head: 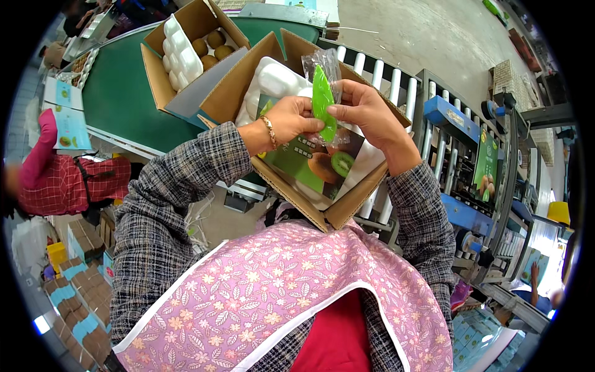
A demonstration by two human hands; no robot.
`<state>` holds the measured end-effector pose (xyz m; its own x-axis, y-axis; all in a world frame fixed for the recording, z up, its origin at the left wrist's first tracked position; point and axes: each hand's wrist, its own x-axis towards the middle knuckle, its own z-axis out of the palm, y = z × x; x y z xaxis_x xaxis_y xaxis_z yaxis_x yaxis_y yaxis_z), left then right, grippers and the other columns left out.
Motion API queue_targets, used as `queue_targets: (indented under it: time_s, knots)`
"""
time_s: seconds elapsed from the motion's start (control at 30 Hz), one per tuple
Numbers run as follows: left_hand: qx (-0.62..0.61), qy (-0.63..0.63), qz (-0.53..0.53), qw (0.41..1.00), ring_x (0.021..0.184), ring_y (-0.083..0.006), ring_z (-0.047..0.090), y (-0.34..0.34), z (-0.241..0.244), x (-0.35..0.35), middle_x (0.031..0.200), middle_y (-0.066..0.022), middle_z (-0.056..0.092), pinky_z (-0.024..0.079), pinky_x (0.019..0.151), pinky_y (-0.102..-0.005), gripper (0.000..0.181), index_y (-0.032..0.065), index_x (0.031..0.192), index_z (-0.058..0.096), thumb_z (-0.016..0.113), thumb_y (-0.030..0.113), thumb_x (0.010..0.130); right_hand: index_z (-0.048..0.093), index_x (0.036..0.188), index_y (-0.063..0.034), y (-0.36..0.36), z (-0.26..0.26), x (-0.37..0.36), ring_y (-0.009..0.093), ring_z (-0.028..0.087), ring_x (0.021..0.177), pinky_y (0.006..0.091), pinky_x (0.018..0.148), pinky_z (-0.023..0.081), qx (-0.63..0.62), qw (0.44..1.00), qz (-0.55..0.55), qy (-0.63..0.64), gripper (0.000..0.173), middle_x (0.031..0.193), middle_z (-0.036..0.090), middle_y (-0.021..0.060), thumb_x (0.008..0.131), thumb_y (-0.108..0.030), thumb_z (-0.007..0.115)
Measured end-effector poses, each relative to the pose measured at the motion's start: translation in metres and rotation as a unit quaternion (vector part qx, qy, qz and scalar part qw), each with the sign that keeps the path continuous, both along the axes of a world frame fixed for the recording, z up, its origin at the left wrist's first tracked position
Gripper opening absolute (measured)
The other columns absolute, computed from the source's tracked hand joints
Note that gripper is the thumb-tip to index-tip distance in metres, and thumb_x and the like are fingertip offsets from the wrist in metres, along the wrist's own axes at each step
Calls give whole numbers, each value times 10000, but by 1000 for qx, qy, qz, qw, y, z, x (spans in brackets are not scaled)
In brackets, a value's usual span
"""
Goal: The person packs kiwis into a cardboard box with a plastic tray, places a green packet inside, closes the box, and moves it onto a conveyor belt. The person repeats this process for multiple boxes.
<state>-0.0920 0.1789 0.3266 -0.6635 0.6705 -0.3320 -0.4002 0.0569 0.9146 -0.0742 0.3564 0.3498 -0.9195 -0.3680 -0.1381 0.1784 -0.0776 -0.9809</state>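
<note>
A green plastic piece (323, 104), leaf-shaped and in a clear plastic wrapper (323, 60), is held upright between both hands. My left hand (289, 118) pinches its lower left side, a gold bracelet on the wrist. My right hand (365, 111) has thumb and fingers on its right side and wrapper. Beneath them stands an open cardboard box (288, 188). In it a printed card with kiwifruit pictures (320, 172) lies on a white foam tray (274, 79), partly hidden by my hands.
A second open box (155, 83) with brown kiwifruit (216, 39) and an upright foam tray (179, 53) stands on the green conveyor belt (116, 102). Metal rollers (394, 86) lead right to a machine with blue parts (451, 116). A co-worker in red check (60, 186) is at left.
</note>
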Motion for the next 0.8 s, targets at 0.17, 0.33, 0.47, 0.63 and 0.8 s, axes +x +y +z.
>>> queue_targets:
  time_s: [0.17,0.33,0.47,0.63,0.8]
  knots:
    - [17,19,-41,999,806,-147,558,-1,-7,-1,949,-77,557,470,721,-262,313,-22,1050,473,539,-27,744,552,890,33,-5,-2,1,95,525,702,216,652,427,39,999,-1,0,236,788,566,35,671,-24,619]
    - [-79,67,-49,993,813,-154,554,-3,0,2,931,-86,559,467,725,-269,321,-36,1045,470,525,-44,729,549,868,18,7,2,1,64,526,671,212,640,442,51,998,43,20,216,781,566,12,687,-55,641]
    - [-178,-33,-2,984,657,-190,586,-18,-17,-1,814,-126,572,500,576,-294,222,-85,912,514,566,19,723,535,937,32,36,32,15,123,553,728,254,697,451,-49,996,-69,19,228,829,581,75,750,-97,554]
    - [-414,-126,-176,884,600,-261,595,-2,-31,-17,789,-162,580,507,535,-353,550,-90,845,542,336,420,844,478,999,0,72,26,79,189,558,752,280,682,465,-81,977,-186,62,258,875,556,110,761,-62,399]
    - [-643,299,-277,648,658,-224,593,19,-51,-28,684,-127,592,451,522,-347,590,12,646,609,393,542,791,411,1023,-2,47,-19,135,97,518,674,228,624,430,250,926,-273,70,466,785,550,64,647,-81,674]
